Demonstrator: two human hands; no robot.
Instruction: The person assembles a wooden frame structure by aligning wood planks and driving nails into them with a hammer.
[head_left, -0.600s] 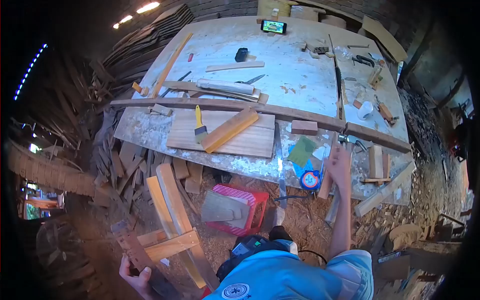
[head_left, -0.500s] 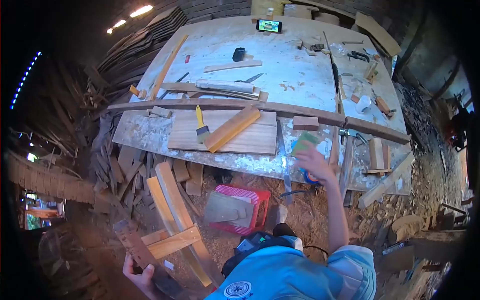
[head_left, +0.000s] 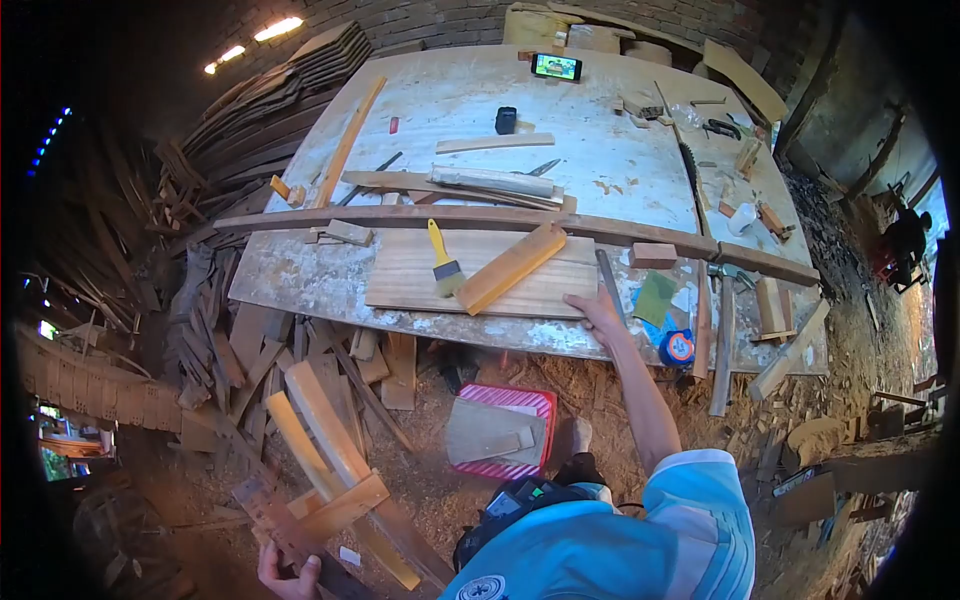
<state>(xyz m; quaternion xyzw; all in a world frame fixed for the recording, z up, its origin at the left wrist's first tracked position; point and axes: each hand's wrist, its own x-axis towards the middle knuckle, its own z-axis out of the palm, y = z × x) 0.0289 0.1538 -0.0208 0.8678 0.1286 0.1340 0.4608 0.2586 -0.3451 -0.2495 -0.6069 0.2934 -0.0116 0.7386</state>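
Observation:
My left hand (head_left: 288, 575) is closed around a dark plank (head_left: 275, 520), which lies against a wooden frame (head_left: 340, 497) of lighter bars low on the left. My right hand (head_left: 600, 315) grips the front right corner of a flat wooden board (head_left: 400, 275) on the workbench, fingers over its edge. A thick wooden bar (head_left: 512, 268) lies slantwise on that board. Left of the bar, a yellow-handled paintbrush (head_left: 444, 260) rests on the board, bristles towards me. A green sheet like sandpaper (head_left: 655, 298) and a blue-and-orange tape measure (head_left: 677, 348) lie right of my right hand.
A long beam (head_left: 590, 222) crosses the workbench (head_left: 290, 285); a brick-like block (head_left: 653, 256) sits before it. Behind are a lit phone (head_left: 556, 67) and wood strips. At right lies a hammer (head_left: 725, 290). A pink plastic stool (head_left: 548, 420) and scrap wood stand on the floor.
My right hand has left the green sheet and moved left to the board's corner. My left hand still holds the dark plank. The whole view has shifted slightly.

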